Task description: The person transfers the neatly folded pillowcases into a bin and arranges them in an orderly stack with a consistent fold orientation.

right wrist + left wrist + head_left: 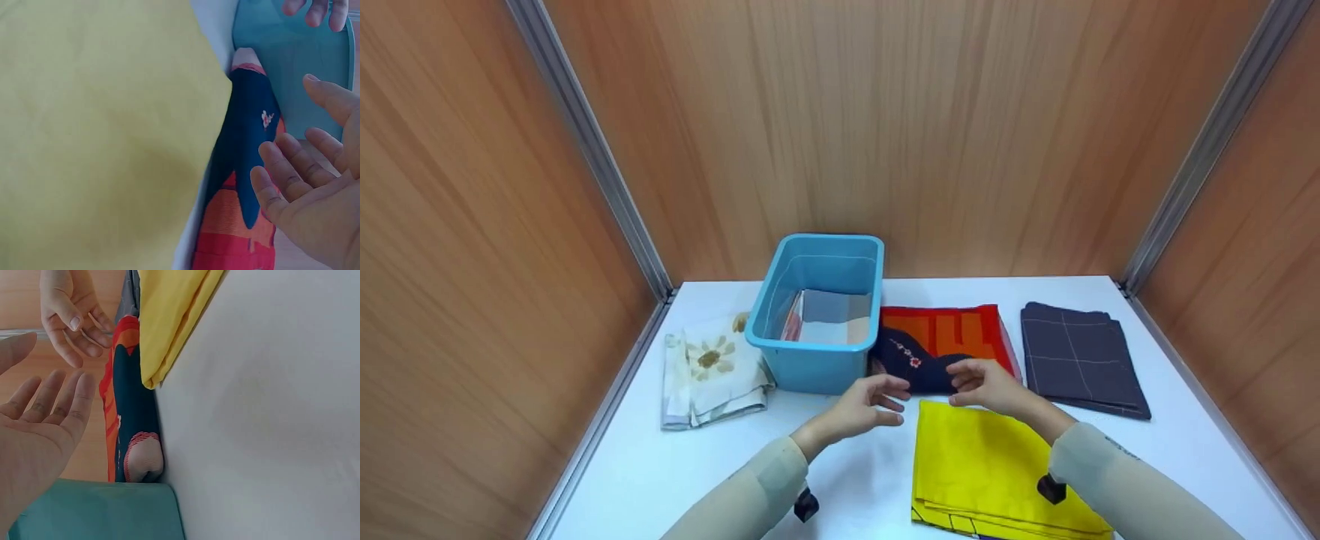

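Note:
My left hand (861,407) hovers in front of the blue plastic bin (810,371), fingers loosely bent and holding nothing. Opposite it, my right hand (996,388) is held above the near edge of what looks like a navy sock (900,352), also with nothing in its grasp. This sock has small embroidered flowers and a pale end (145,458) with red stripes. It lies over a folded red and orange cloth (960,330), right of the bin. Below my right wrist lies a folded yellow cloth (982,457). Folded grey, white and beige fabric (832,315) is inside the bin.
A folded white cloth with a brown flower print (716,371) lies left of the bin. At the right is a folded dark grey cloth (1076,356) with thin pale lines. Wooden panels (930,135) enclose the white table (622,480) behind and at both sides.

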A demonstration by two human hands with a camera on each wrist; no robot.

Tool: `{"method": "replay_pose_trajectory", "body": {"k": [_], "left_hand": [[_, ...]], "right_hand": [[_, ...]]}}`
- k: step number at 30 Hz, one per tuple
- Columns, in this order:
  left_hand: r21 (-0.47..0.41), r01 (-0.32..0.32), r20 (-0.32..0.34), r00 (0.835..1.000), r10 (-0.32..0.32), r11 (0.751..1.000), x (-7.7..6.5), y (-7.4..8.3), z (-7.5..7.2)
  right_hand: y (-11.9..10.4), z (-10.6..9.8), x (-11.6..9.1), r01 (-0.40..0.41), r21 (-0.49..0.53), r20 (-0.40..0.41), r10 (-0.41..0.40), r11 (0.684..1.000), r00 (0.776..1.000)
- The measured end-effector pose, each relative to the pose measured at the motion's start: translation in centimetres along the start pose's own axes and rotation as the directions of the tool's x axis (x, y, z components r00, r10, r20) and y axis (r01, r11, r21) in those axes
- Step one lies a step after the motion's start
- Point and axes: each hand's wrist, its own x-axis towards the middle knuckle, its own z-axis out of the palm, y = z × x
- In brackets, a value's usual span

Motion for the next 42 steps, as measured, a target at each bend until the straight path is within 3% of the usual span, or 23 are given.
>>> {"method": "replay_pose_trajectory", "body": {"k": [5, 11, 20, 27, 38, 42], "left_hand": [[-0.007, 0.021, 0.012, 1.000, -0.021, 1.000, 0.3, -1.5, 0.5], [-0.001, 0.040, 0.006, 0.999, -0.040, 0.999, 0.4, -3.1, 1.2], [0.014, 0.088, -0.011, 0.996, -0.088, 0.996, 0.9, -4.5, 2.4], [-0.015, 0.135, -0.018, 0.991, -0.136, 0.991, 1.4, -5.2, 3.3], [0.057, 0.176, -0.152, 0.974, -0.166, 0.983, 1.9, -5.6, 5.1], [0.091, 0.184, -0.171, 0.971, -0.167, 0.979, 2.2, -5.6, 5.8]], "right_hand": [[1.0, 0.5, -0.3, 0.008, -0.019, 0.002, -0.008, 1.000, 1.000], [2.0, 1.1, -0.6, -0.040, -0.030, -0.012, 0.039, 0.999, 0.999], [3.1, 1.5, -0.6, -0.071, -0.043, -0.013, 0.070, 0.997, 0.997], [3.6, 1.7, -0.1, -0.146, -0.093, -0.047, 0.143, 0.985, 0.989], [3.7, 2.0, 0.9, -0.187, -0.146, -0.050, 0.181, 0.972, 0.982], [3.6, 2.3, 1.2, -0.187, -0.165, -0.041, 0.183, 0.968, 0.982]]}}
